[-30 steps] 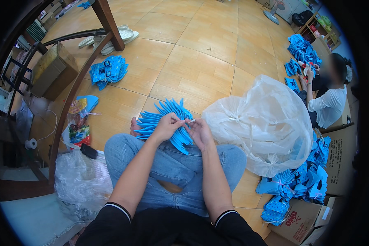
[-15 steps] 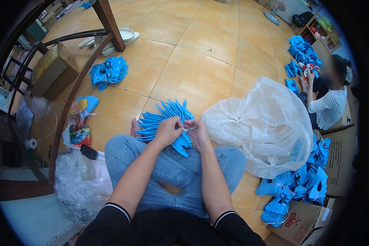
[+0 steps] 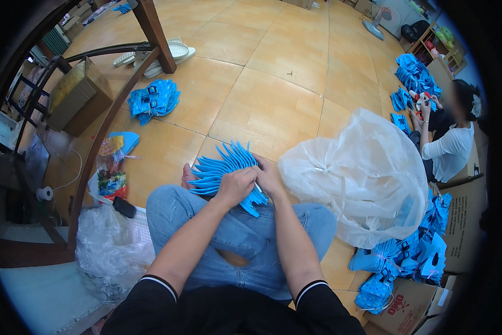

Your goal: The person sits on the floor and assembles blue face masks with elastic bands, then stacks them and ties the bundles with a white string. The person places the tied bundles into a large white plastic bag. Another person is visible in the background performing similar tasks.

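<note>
A fanned bundle of thin blue pieces [image 3: 220, 167], flat and perhaps foam, stands over my crossed legs. My left hand [image 3: 237, 187] is closed at the bundle's right end, its fingertips meeting those of the other hand. From between the hands a short bit of white tie [image 3: 257, 188] shows; most of it is hidden by fingers. My right hand [image 3: 269, 178] curls round the same end of the bundle, its fingers partly hidden behind the blue pieces.
A large translucent plastic bag [image 3: 354, 173] lies to my right, with blue bundles [image 3: 396, 259] and cartons [image 3: 402, 307] beyond. Another blue stack [image 3: 154, 100] sits ahead left, near a wooden frame [image 3: 156, 36]. Further right, a co-worker [image 3: 449, 145] sits handling something red and white.
My hands have come together against the bundle's right end, and the white tie held between them is now mostly covered. The whole view has shifted slightly.
</note>
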